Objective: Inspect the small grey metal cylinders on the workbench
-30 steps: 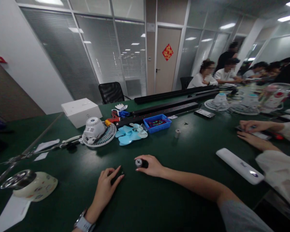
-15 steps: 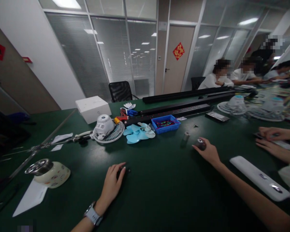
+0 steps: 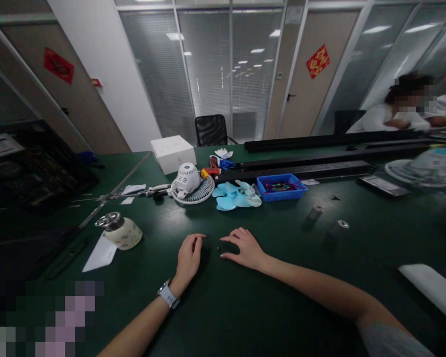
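My left hand (image 3: 189, 255), a watch (image 3: 168, 295) on its wrist, rests on the green table (image 3: 245, 307) with its fingers pressed together and curled over something dark that I cannot make out. My right hand (image 3: 245, 248) sits just to its right, fingers spread and arched on the tabletop, holding nothing. A tiny dark piece (image 3: 218, 248) lies between the two hands. Two small grey cylinders (image 3: 315, 211) (image 3: 338, 228) stand apart to the right, beyond my right hand.
A white fan head on its grille (image 3: 192, 184), blue fan blades (image 3: 236, 195), a blue tray (image 3: 281, 187) and a white box (image 3: 173, 153) lie further back. A patterned cup (image 3: 121, 231) stands on paper at the left. A white bar (image 3: 433, 290) lies at the right. A person sits at the far right.
My right hand carried a grey cylinder off to the right, left it beside the other one and came back empty next to my left hand. The view has swung left.
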`<state>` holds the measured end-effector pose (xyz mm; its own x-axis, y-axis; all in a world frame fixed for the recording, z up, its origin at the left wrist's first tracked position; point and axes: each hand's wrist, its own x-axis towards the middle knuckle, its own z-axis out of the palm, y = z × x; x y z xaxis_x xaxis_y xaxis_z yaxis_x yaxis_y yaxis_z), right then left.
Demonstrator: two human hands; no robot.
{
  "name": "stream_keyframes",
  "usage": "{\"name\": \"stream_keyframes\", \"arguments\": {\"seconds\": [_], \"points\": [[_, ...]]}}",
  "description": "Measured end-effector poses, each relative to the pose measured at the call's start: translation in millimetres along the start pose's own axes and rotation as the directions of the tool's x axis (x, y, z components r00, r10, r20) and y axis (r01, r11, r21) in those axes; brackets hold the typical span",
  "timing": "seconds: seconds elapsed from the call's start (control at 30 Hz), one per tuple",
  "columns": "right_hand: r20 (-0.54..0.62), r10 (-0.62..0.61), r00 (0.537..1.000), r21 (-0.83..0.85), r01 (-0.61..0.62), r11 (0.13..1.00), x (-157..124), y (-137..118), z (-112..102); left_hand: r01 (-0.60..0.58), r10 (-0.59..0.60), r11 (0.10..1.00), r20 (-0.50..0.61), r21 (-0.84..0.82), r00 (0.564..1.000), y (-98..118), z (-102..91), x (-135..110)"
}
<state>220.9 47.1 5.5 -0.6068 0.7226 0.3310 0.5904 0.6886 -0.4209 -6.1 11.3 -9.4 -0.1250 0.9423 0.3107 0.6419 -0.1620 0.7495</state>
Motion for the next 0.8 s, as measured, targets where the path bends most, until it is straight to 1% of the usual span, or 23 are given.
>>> {"name": "stream_keyframes", "arguments": {"seconds": [0.07, 0.13, 0.2, 0.23, 0.3, 0.37, 0.4, 0.43, 0.5, 0.57, 0.6, 0.63, 0.7, 0.8], "points": [[0.011, -0.008, 1.000, 0.008, 0.008, 1.000, 11, -3, 12, -0.003, 0.003, 1.000, -0.006, -0.006, 1.000, 1, 0.9, 1], [0.010, -0.016, 1.000, 0.011, 0.016, 1.000, 15, -4, 19, -0.007, 0.007, 1.000, -0.006, -0.007, 1.000, 3, 1.2, 1], [0.006, -0.027, 1.000, 0.010, 0.027, 1.000, 12, -4, 19, -0.008, 0.008, 1.000, -0.001, 0.002, 1.000, 4, 1.0, 1], [0.002, -0.038, 0.999, 0.004, 0.038, 0.999, 8, -3, 15, -0.006, 0.006, 1.000, 0.001, 0.009, 1.000, 4, 0.8, 1], [-0.011, -0.075, 0.997, -0.030, 0.075, 0.997, -6, 5, -1, 0.003, -0.003, 1.000, 0.006, 0.020, 1.000, 4, 0.3, 1], [-0.064, -0.092, 0.994, -0.109, 0.085, 0.990, -27, 20, -30, 0.012, -0.013, 1.000, 0.015, 0.025, 1.000, 4, 0.0, 0], [-0.110, -0.078, 0.991, -0.161, 0.059, 0.985, -40, 31, -49, 0.014, -0.015, 1.000, 0.023, 0.025, 1.000, 4, -0.1, 0], [-0.171, -0.047, 0.984, -0.214, 0.009, 0.977, -55, 44, -70, 0.013, -0.014, 1.000, 0.032, 0.024, 0.999, 4, -0.1, 0], [-0.314, 0.054, 0.948, -0.298, -0.152, 0.942, -88, 73, -112, 0.006, -0.008, 1.000, 0.053, 0.025, 0.999, 2, 0.3, 1], [-0.454, 0.161, 0.876, -0.359, -0.345, 0.867, -122, 104, -148, 0.001, -0.003, 1.000, 0.071, 0.024, 0.997, 0, 1.0, 2], [-0.497, 0.210, 0.842, -0.381, -0.430, 0.819, -138, 118, -162, 0.000, -0.002, 1.000, 0.077, 0.024, 0.997, -1, 1.4, 2], [-0.527, 0.257, 0.810, -0.393, -0.501, 0.771, -151, 131, -171, -0.001, -0.001, 1.000, 0.080, 0.023, 0.997, -2, 1.7, 3], [-0.542, 0.343, 0.767, -0.393, -0.592, 0.704, -169, 151, -180, 0.002, -0.004, 1.000, 0.079, 0.022, 0.997, -3, 2.0, 3], [-0.555, 0.432, 0.711, -0.343, -0.669, 0.660, -178, 165, -176, 0.011, -0.013, 1.000, 0.081, 0.030, 0.997, -3, 1.6, 4]]}}
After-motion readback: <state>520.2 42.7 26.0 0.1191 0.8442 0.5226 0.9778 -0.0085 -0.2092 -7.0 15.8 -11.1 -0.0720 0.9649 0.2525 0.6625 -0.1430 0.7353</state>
